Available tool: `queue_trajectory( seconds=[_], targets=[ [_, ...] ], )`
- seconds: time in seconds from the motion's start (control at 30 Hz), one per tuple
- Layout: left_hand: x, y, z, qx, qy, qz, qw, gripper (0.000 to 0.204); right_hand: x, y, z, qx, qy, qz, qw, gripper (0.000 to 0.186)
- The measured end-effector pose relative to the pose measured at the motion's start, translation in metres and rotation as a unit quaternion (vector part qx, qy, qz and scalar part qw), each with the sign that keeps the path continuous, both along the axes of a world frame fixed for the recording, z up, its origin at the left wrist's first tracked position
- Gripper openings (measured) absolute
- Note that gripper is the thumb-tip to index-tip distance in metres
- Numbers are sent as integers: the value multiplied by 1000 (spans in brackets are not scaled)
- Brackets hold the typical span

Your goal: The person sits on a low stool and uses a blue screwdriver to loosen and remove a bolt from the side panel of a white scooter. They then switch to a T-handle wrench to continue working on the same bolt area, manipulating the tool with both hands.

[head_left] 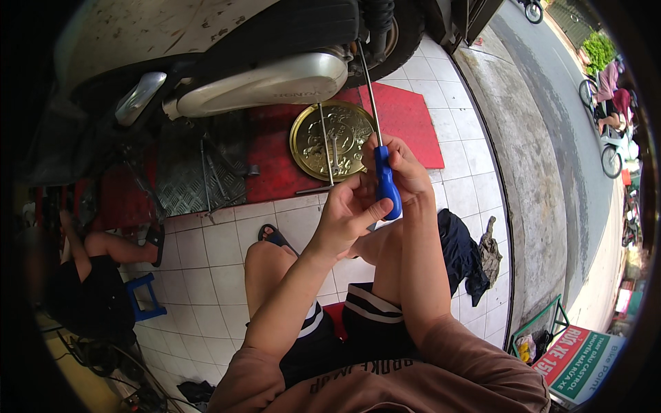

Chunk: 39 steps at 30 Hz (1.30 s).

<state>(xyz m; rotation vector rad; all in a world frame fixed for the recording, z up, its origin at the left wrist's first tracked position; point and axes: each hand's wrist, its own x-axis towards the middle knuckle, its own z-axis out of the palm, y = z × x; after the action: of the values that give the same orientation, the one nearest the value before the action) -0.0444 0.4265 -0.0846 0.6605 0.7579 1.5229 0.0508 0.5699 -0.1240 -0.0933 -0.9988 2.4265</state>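
A long screwdriver [385, 182] with a blue handle is between my two hands, its thin metal shaft running up to the underside of a scooter [275, 81] beside the rear wheel. My right hand [406, 172] is closed round the upper handle and the base of the shaft. With fingers curled, my left hand [346, 219] grips the lower handle, its thumb lying against the blue end. The shaft's tip is lost among the dark parts. Left of it, a T-handle wrench [323, 148] stands slanted below the silver engine cover.
A round gold tray [297, 148] holding a spanner [334, 155] rests on the red platform [272, 155]. More tools [212, 172] lie on its metal plate. Another person [93, 275] sits at left near a blue stool [144, 297]. Dark cloth [463, 255] lies at right; the street is beyond.
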Motion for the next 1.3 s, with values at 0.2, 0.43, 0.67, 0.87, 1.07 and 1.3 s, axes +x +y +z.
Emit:
queue_trajectory(
  seconds=[0.2, 0.43, 0.67, 0.87, 1.07, 1.3],
  targets=[
    [-2, -3, 1, 6, -141, -43, 989, 27, 5, -13, 31, -5, -20, -21, 1000, 44],
    [0, -1, -1, 8, -9, -14, 1000, 33, 8, 0, 12, 53, -40, 1, 998, 47],
    [-8, -2, -2, -29, 26, -28, 999, 35, 5, -1, 9, 78, -105, -43, 991, 58],
    [-10, -3, -5, -34, -62, -71, 995, 39, 10, -1, 11, 21, -49, -16, 998, 47],
    [-13, -3, 8, -19, -112, -91, 989, 43, 15, -5, 24, 63, -82, -21, 994, 55],
    [-6, -3, 5, -23, -39, -53, 998, 50, 8, -3, 19, 67, -42, -7, 997, 44]
  ],
)
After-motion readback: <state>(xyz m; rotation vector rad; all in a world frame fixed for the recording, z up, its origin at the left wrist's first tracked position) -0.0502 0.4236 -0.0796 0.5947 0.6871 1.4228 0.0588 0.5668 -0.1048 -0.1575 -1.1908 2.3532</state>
